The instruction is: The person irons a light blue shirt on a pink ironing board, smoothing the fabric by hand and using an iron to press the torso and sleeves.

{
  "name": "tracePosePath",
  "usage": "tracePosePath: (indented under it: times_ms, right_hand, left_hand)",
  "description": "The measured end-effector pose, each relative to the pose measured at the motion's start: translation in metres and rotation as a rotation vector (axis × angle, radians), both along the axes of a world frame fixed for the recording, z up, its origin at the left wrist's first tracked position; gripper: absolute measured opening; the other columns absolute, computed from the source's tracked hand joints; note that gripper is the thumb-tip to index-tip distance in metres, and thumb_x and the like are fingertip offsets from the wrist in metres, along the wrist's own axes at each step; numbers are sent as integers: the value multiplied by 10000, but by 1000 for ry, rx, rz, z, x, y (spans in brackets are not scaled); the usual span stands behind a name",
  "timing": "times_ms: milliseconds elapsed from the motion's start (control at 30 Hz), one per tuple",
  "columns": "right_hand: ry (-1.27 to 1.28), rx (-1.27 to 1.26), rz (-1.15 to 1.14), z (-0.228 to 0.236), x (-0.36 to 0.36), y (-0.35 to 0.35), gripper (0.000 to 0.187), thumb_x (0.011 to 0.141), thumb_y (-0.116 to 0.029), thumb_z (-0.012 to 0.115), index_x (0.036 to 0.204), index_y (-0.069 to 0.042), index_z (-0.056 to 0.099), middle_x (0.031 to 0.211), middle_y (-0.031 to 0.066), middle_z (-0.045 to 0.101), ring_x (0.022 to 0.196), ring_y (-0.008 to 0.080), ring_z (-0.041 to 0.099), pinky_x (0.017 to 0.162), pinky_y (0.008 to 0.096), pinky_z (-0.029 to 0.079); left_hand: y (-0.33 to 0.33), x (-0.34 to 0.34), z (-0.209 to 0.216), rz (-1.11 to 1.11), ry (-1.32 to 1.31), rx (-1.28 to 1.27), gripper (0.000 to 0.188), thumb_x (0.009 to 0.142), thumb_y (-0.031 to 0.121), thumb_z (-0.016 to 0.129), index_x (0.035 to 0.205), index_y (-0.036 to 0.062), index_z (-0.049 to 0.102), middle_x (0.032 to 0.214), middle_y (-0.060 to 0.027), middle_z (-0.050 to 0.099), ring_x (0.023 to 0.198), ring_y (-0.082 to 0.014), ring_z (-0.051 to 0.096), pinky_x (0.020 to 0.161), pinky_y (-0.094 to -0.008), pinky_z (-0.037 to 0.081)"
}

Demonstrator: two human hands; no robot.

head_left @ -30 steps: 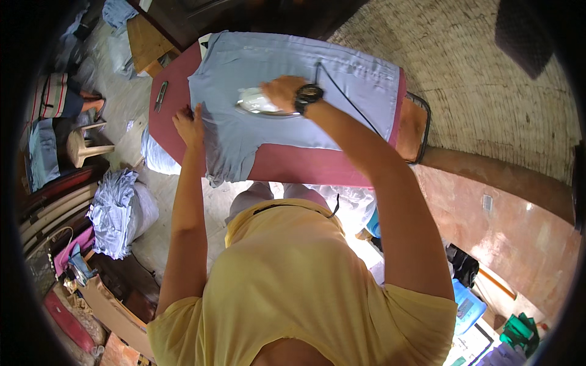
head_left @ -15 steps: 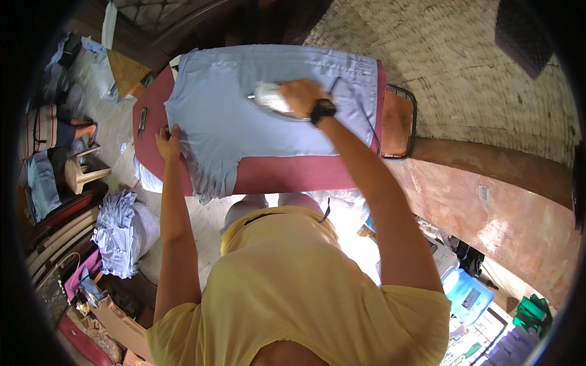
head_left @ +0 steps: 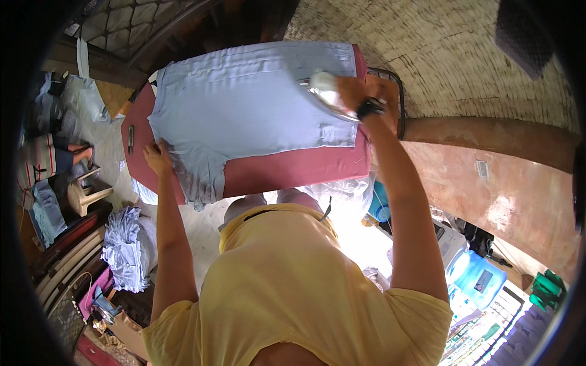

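A glossy white iron [head_left: 326, 87] is being clenched in the right hand [head_left: 352, 93], pale-blue cloth [head_left: 247, 104] touched by the half-open left hand [head_left: 159, 160]

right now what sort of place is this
Perhaps a garment workshop or home laundry area: a blue garment on a red ironing board, an iron in the right hand, a bluish clothes pile at left.

yellow short-sleeved shirt [head_left: 293, 268], black wristwatch [head_left: 370, 108]
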State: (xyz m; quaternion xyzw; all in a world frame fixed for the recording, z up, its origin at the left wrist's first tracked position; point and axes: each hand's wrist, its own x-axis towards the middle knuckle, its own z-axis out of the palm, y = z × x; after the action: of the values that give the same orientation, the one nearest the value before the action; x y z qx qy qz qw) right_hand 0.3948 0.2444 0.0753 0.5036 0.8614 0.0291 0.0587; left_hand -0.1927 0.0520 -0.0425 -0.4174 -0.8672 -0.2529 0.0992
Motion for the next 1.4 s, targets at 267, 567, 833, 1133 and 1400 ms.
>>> tracePosePath:
  times_ms: [267,567,833,1133,1400]
  right_hand:
    - [725,-4,-584,89,58,-81,703,874,-657,588,1223,-48,621,948,209,718,905,351,709,781,413,541]
    - [839,-97,-829,21,23,-156,511,870,-502,694,999,-7,696,783,208,694,742,379,697,654,437,532]
    - [734,124,-935,9,17,-146,596,847,-598,655,1060,-42,685,834,242,696,802,415,688,717,483,543]
    - [887,31,-1005,10,23,-80,623,835,-640,642,1038,-54,711,864,231,708,835,395,701,734,468,552]
    - [950,24,-927,0,33,-77,662,837,-666,614,1100,-65,696,886,245,711,883,421,693,773,501,555]
  left_hand:
    - [54,237,67,-902,-164,145,423,889,179,604,1292,72,531,1335,-138,525,1281,-333,450,1070,-506,316]
    - [47,399,54,-1341,10,-247,644,958,391,546,1495,87,362,1602,-61,244,1491,-277,190,1198,-526,189]
    - [48,405,57,-1328,28,-316,665,971,426,501,1526,111,312,1622,-32,209,1507,-262,146,1211,-518,153]
    - [47,404,59,-1333,33,-329,670,972,428,497,1528,104,312,1623,-27,204,1508,-258,139,1211,-518,156]
    - [47,403,59,-1336,33,-350,673,969,435,496,1529,116,305,1625,-20,195,1508,-256,137,1213,-521,147]
